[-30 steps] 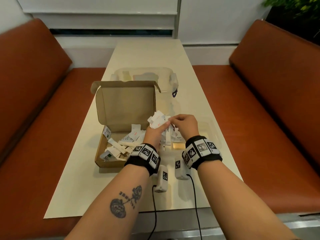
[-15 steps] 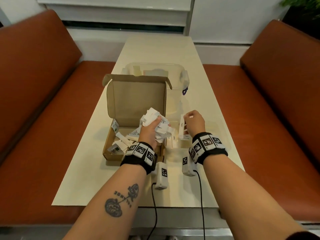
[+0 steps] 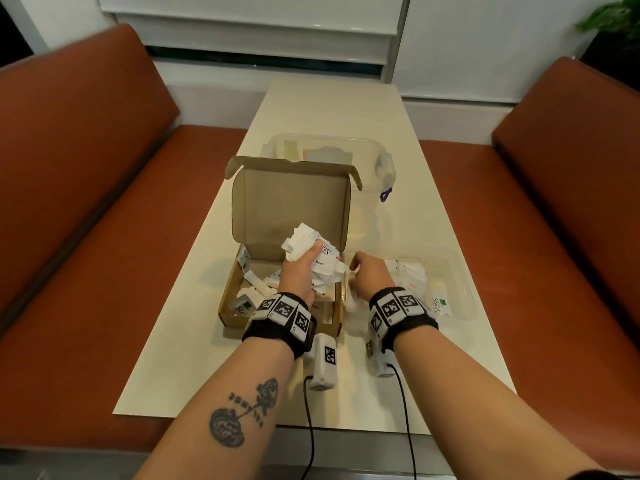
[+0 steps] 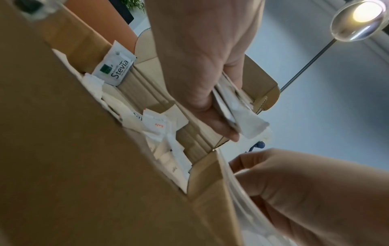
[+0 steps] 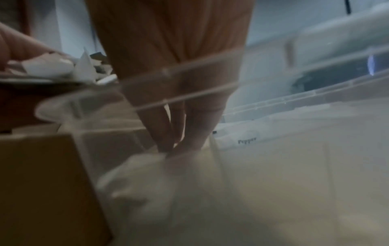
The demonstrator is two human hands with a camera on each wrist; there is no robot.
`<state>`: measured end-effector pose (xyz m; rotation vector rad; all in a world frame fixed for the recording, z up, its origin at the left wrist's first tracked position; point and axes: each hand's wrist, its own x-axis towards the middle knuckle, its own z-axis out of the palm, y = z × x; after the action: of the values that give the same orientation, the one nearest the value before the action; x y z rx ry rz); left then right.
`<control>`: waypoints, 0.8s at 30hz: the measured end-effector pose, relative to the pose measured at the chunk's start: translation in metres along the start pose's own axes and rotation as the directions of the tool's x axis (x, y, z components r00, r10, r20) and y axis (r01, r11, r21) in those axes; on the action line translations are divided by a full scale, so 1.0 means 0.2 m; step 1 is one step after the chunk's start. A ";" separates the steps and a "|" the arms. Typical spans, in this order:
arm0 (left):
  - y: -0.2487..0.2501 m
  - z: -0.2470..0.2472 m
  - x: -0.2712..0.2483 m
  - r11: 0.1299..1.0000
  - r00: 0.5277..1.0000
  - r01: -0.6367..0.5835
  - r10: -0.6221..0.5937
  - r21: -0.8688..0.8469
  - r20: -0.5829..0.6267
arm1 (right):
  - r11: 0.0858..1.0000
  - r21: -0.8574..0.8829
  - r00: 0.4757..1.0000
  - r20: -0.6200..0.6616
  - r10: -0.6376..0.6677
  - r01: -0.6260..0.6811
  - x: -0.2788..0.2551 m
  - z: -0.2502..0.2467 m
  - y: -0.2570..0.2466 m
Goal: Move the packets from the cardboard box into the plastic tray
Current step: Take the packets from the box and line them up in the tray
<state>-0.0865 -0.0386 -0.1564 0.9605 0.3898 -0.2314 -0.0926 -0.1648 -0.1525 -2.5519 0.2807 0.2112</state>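
Packets [image 3: 313, 251] over cream table [image 3: 346, 109] between rust-orange benches [image 3: 86, 140].

Table: long cream rectangular table [image 3: 329, 109], between the seats.
Seating: rust-brown padded benches, left [image 3: 86, 168] and right [image 3: 571, 174].
Wall: white panelled wall [image 3: 485, 39], dark window strip [image 3: 263, 62].
Corner: green plant [image 3: 613, 19].
Light: round ceiling lamp [image 4: 360, 20].

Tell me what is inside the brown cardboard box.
The brown cardboard box holds loose white sachets, two marked Stevia. The left hand, gripping a bunch of packets, covers the box's right part.
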 end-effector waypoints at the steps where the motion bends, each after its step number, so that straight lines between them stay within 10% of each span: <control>1: 0.00 0.00 0.00 1.000 1.000 0.003 -0.003 0.000 0.002 | 1.000 0.018 1.000 -0.014 0.005 -0.005 0.00 0.00 0.00; 13: -0.02 -0.02 0.03 1.000 0.999 0.001 -0.002 0.006 0.045 | 0.818 -0.575 0.984 -0.123 -0.126 0.033 -0.01 0.01 0.05; 24: -0.04 0.01 0.01 1.000 0.998 0.011 -0.011 0.015 0.054 | 0.856 -0.517 0.983 -0.159 -0.097 0.001 -0.06 0.02 0.11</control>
<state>-0.0874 -0.0438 -0.1620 0.9649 0.3444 -0.2701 -0.1089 -0.1789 -0.1643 -3.1190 0.2507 0.0343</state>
